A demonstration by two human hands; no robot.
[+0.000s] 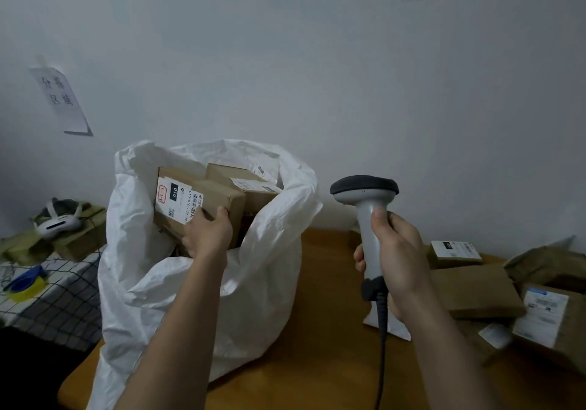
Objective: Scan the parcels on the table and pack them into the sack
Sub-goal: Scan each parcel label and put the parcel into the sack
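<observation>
A big white sack [253,282] stands open on the wooden table [317,362], left of centre. My left hand [207,233] grips a brown cardboard parcel [218,194] with a white label, inside the sack's mouth. Another labelled parcel [250,184] lies behind it in the sack. My right hand [396,257] holds a grey barcode scanner [364,190] upright by its handle, to the right of the sack; its cable hangs down. Several brown parcels lie at the table's right, among them a flat one [475,292] and a small labelled one [453,252].
A labelled box [551,321] and a white flat packet [396,327] lie at the right. Left of the table is a checked cloth [63,301] with a tape roll [25,286], cardboard and a white headset [58,219]. A paper note [60,98] hangs on the wall.
</observation>
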